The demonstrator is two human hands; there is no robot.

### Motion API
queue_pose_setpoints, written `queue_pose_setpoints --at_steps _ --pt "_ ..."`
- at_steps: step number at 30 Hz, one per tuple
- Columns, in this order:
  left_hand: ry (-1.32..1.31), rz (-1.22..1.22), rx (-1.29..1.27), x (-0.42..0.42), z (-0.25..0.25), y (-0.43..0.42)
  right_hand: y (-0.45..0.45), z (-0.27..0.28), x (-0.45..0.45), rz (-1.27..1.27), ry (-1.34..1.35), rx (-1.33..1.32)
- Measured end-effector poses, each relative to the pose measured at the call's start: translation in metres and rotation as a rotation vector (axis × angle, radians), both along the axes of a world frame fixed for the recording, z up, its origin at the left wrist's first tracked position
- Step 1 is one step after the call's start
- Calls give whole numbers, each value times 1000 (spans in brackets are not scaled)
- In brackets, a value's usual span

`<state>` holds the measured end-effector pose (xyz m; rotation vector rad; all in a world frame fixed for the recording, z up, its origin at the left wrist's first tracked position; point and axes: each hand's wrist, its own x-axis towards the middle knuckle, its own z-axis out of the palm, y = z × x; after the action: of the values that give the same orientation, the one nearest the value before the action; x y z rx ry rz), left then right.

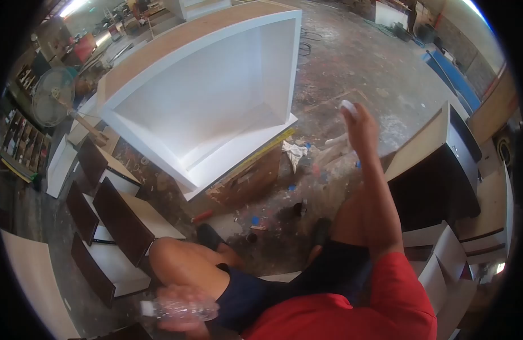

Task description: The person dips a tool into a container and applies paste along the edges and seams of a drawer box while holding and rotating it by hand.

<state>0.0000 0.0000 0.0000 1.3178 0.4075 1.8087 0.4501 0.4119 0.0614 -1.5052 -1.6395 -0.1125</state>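
Note:
At the lower left, my left hand is wrapped round a clear plastic bottle with a white cap, beside my knee. My right hand is raised at the right of centre, fingers closed on a small white object that I cannot make out. A large white cabinet frame with a brown wooden side stands in front of me, apart from both hands. Below its right corner a crumpled white cloth lies on the floor.
Dark-fronted drawers stand at the left, and more drawers at the right. A fan is at the far left. Blue scraps and a red-handled tool lie on the stained floor near my feet.

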Motion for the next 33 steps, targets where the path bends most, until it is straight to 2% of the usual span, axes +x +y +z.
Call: queue_pose_setpoints --at_steps 2,3,5,8,11,12,14,15,16,18,20,22,24,26,28,30,33 --pt "-53 228 -56 -10 1 -16 -18 17 15 -134 18 -18" --pt "-15 387 -60 -10 28 -16 -25 7 23 -157 40 -74" --pt "-7 705 -36 -1 52 -8 -37 4 45 -200 21 -140" --pt "-105 1039 -247 -86 -3 -60 -47 -33 69 -274 -61 -184" --pt "321 1467 -475 -113 -50 -75 -47 -70 104 -289 -136 -329" --pt "507 1412 -653 -132 -79 -103 -46 -76 111 -286 -173 -387" --pt "614 1542 -999 -115 -127 -115 -55 -79 108 -356 -392 -531" --pt "397 1432 -953 -107 -167 -116 -57 -78 103 -390 -502 -598" --pt "186 1316 -898 -98 -188 -115 -58 -74 95 -309 -460 -584" --pt "173 1325 -932 -95 -195 -135 -62 -64 65 -149 -370 -556" --pt "152 1327 -980 -89 -191 -150 -65 -60 27 11 -331 -656" --pt "124 1322 -1021 -82 -190 -159 -64 -73 -16 105 -319 -887" --pt "97 1314 -1066 -75 -186 -170 -52 -131 -45 287 -574 -1144" --pt "70 1305 -1097 -73 -182 -175 -46 -231 -52 468 -691 -1297" --pt "27 1291 -1104 -73 -186 -163 -60 -292 -49 445 -648 -1491" --pt "-9 1288 -1121 -75 -185 -158 -96 -348 -45 97 -484 -1398" --pt "-61 1316 -1145 -79 -177 -161 -119 -362 -57 -204 154 -1327"
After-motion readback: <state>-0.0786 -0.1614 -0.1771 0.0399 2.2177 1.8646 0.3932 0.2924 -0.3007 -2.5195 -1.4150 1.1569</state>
